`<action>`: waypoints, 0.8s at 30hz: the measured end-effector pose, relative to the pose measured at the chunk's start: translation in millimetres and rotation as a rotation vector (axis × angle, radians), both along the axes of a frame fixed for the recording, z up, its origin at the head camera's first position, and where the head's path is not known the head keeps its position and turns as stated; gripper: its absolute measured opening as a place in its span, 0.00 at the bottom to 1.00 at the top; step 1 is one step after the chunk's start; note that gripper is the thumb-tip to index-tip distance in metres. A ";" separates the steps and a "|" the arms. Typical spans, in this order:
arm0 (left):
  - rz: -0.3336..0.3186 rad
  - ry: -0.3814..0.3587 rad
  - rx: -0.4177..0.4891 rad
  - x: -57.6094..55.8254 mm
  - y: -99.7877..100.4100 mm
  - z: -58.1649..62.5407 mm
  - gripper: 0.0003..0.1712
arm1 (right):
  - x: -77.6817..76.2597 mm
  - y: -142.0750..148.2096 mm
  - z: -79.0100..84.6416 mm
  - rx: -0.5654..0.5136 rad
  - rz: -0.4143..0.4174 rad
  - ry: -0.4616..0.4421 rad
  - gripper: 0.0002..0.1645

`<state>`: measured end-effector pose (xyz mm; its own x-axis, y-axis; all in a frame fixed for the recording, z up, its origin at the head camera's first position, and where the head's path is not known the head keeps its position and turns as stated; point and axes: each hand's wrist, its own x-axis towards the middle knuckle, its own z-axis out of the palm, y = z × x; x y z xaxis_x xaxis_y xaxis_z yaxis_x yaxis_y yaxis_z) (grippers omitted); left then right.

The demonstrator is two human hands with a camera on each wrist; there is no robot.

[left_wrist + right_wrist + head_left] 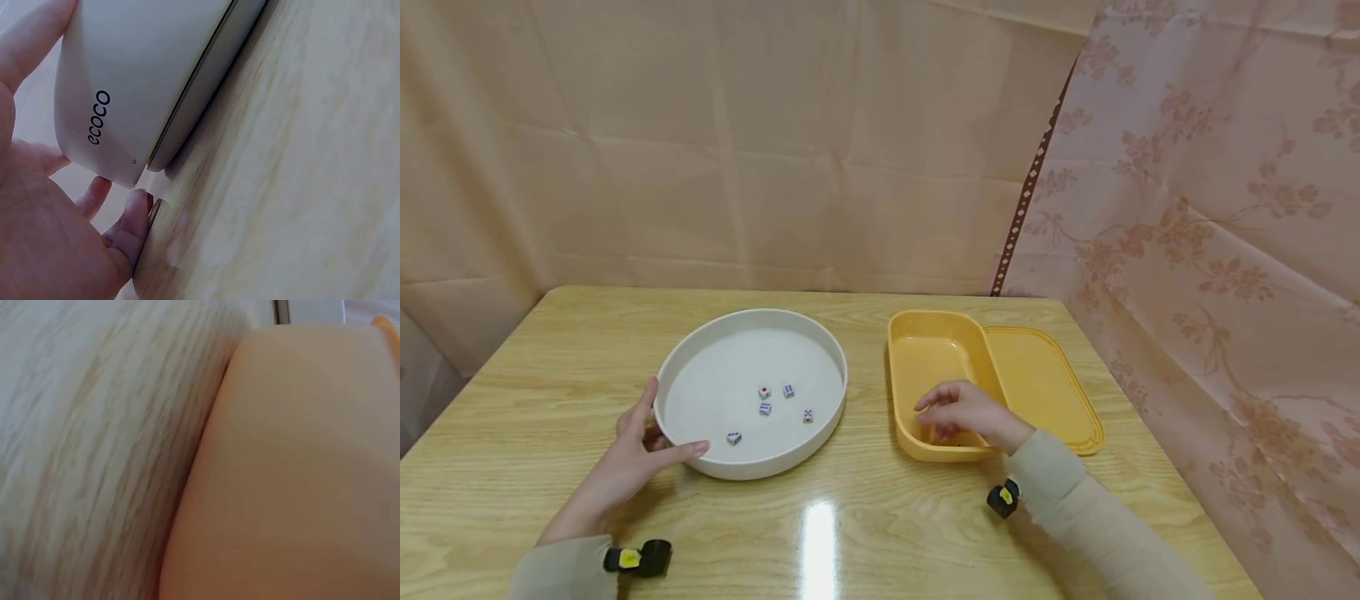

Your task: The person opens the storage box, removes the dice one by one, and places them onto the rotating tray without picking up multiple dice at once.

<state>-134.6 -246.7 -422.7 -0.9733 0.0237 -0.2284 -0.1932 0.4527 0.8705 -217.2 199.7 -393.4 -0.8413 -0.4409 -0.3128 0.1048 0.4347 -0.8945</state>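
My left hand [636, 450] grips the near left side of a round white tray [752, 462], thumb over the rim and fingers around the outer wall. In the left wrist view the tray's side [137, 69] bears the word "ecoco", with fingertips at its lower edge. Several small white dice [764, 408] with coloured pips lie spread on the tray's floor. My right hand [966, 410] reaches over the near end of a yellow rectangular box [917, 446], its fingers loosely bent inside. Nothing shows between those fingers. A small dark-marked thing near the box's front wall is mostly hidden.
A flat yellow lid [1045, 383] lies on the wooden table [722, 542] against the box's right side. Cloth curtains [775, 167] hang along the table's back and right edges. In the right wrist view the box's wall [287, 462] fills the right half.
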 end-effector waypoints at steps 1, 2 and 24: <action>0.000 0.002 -0.005 0.1 0.0 -0.1 0.71 | -0.3 0.9 -0.8 0.011 0.004 -0.004 0.19; 0.001 0.002 -0.004 0.2 -0.1 -0.3 0.71 | -0.7 1.7 -1.5 0.019 0.007 -0.009 0.19; 0.018 -0.025 0.031 -0.3 0.7 1.7 0.72 | -7.2 12.3 -3.5 0.101 0.101 -0.047 0.14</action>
